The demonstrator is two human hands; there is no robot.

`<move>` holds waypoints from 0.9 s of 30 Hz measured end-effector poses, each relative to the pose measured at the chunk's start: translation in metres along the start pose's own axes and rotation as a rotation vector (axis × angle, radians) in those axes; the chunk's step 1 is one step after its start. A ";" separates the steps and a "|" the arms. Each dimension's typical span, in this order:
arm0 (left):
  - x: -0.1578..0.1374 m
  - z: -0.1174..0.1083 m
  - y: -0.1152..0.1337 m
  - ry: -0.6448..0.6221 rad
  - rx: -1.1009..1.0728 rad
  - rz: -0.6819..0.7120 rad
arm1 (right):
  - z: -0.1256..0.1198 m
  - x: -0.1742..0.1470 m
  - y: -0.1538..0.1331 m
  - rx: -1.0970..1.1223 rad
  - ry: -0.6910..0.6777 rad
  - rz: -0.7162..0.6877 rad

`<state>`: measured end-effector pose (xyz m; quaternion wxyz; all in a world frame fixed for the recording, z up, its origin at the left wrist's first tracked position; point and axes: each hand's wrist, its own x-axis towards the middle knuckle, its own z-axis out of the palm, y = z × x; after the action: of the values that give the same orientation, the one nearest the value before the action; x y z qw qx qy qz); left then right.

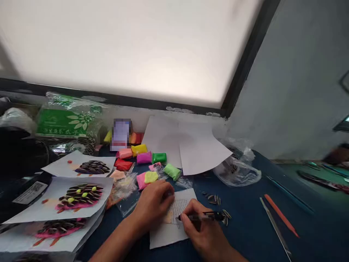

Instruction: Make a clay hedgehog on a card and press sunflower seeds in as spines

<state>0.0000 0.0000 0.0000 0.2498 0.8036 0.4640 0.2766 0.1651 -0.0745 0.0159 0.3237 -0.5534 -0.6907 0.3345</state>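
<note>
A small sheet of white paper with pen lines and a peach-coloured patch on it lies on the dark blue table. My right hand is closed round a black pen, its tip down at the drawn part of the sheet. My left hand rests on the sheet's upper left, fingers bent and thumb apart, with nothing in its grasp; part of the drawing is hidden beneath it. Several striped sunflower seeds lie just right of the sheet.
Coloured clay packets sit behind my hands. At left are papers with seed-covered hedgehog figures and a green seed bag. Large white sheets lean behind. At right are a plastic bag, an orange tool and a metal blade.
</note>
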 end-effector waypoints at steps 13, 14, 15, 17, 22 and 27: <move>0.001 0.001 -0.001 -0.004 0.024 -0.011 | 0.000 0.000 0.005 0.004 -0.001 0.002; 0.001 0.001 -0.001 -0.006 0.025 -0.013 | 0.000 0.000 0.005 0.010 -0.001 0.001; 0.001 0.001 -0.001 -0.007 0.025 -0.015 | 0.000 0.000 0.005 0.012 0.002 0.000; 0.001 0.001 -0.001 -0.006 0.022 -0.017 | 0.000 0.000 0.005 0.005 0.009 -0.001; 0.000 0.001 -0.001 -0.005 0.027 -0.011 | 0.002 -0.001 0.007 -0.002 0.024 0.010; 0.000 0.001 -0.001 -0.007 0.020 -0.015 | -0.005 -0.001 0.006 0.045 0.053 0.005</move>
<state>0.0001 0.0005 -0.0009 0.2456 0.8036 0.4717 0.2673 0.1723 -0.0743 0.0138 0.3534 -0.5562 -0.6729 0.3361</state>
